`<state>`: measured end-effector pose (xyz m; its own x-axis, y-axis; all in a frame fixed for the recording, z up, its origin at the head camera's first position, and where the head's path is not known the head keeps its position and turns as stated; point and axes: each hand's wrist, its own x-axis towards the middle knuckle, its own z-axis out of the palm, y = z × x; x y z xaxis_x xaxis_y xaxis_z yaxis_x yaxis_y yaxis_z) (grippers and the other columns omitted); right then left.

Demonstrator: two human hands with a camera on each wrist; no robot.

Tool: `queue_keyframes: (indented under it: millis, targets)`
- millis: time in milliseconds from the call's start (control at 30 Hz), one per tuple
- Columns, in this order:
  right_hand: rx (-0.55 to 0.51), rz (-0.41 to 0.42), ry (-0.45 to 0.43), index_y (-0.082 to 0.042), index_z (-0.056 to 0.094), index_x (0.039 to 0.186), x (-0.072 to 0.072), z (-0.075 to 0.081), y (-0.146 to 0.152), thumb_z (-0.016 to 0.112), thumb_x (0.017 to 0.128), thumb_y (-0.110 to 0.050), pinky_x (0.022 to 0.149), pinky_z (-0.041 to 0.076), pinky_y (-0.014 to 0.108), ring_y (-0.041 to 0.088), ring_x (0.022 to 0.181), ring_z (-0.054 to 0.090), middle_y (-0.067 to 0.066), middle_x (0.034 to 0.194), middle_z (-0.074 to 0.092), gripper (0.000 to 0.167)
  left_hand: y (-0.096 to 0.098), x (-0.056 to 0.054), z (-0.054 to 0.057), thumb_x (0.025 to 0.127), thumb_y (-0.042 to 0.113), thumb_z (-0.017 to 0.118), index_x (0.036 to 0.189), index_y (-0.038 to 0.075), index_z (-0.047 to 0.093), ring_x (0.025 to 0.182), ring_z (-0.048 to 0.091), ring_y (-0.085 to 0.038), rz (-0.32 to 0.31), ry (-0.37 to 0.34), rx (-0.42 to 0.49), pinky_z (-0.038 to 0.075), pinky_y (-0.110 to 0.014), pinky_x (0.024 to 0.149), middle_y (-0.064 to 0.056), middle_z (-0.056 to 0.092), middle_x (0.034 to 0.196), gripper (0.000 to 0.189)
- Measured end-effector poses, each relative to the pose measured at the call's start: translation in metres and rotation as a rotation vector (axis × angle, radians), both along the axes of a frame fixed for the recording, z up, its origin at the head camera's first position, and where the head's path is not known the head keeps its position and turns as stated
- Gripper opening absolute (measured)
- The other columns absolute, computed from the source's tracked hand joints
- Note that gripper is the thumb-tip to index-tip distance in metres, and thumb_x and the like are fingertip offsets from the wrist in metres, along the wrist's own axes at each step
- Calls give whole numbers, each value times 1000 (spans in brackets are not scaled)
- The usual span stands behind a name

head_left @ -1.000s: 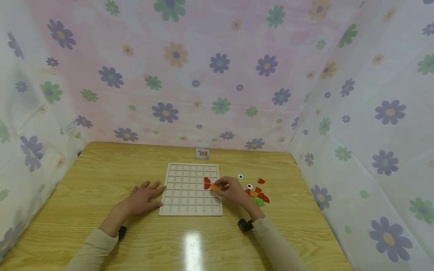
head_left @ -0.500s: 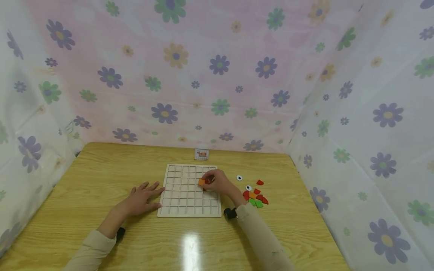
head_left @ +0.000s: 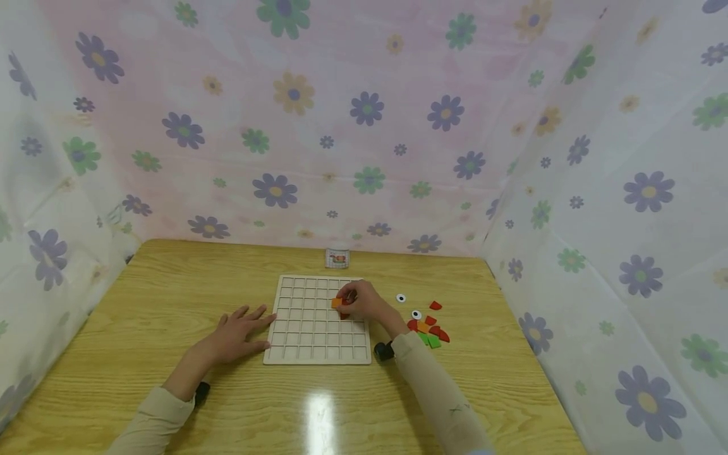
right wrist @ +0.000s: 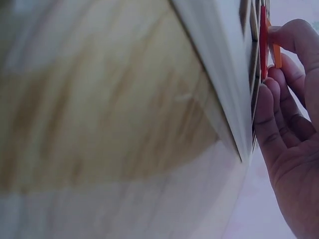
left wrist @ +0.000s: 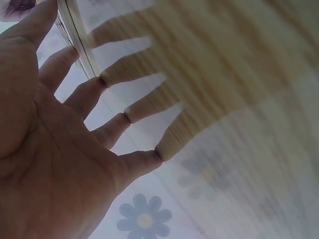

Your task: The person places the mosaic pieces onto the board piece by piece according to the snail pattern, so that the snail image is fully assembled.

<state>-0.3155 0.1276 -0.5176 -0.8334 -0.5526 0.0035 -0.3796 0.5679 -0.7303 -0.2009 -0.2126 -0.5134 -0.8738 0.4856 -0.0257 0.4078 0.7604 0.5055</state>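
My right hand (head_left: 366,303) pinches an orange square tile (head_left: 337,303) between thumb and fingers over the right half of the wooden grid board (head_left: 292,355). In the right wrist view this orange tile (right wrist: 277,54) stands close over a red piece (right wrist: 263,42) in the board. Part of the red (head_left: 344,316) shows below my fingers in the head view; the rest is hidden by them. My left hand (head_left: 236,335) lies with spread, straight fingers at the board's left edge. In the left wrist view the fingertips (left wrist: 144,158) touch the shiny table.
Loose pieces lie right of the board: two eye discs (head_left: 400,297), several red curved pieces (head_left: 435,305), an orange tile (head_left: 423,327) and green pieces (head_left: 435,342). A small picture card (head_left: 337,258) lies behind the board. Flowered cloth surrounds the table.
My right hand has carried the orange tile left from the board's right edge to beside the red pieces, then barely moved in the last half second. My left hand stays put.
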Motion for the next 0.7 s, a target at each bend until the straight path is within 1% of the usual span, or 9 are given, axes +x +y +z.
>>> queue_keyframes:
  millis: [167,300,467,700]
  targets:
    - [4,16,15,-6,76,104,-1,-2,-1,81,88,-11,72,52,26,11,77,60,6,95,70,18,0,2,3,98,42,67,151,10,50,142,26,-62,-3,0,0,17,-86,101,-26,37,159,65]
    - [12,17,-8,-7,76,106,-2,-4,-1,80,89,-11,73,52,26,11,77,58,5,96,70,18,1,2,5,98,42,67,151,10,50,143,26,-62,-5,-6,12,16,-86,101,-25,37,159,64]
    - [10,22,-28,-8,76,106,-4,-4,-1,80,90,-12,73,51,26,11,76,58,4,95,69,17,1,2,4,98,42,67,151,10,50,143,26,-62,-3,-5,16,15,-86,101,-25,37,159,64]
    - [17,28,-23,-6,76,109,0,-1,-3,80,90,-11,72,53,27,12,77,61,6,97,70,20,-1,1,1,98,41,67,151,11,51,142,26,-62,-1,1,14,16,-87,101,-25,38,159,64]
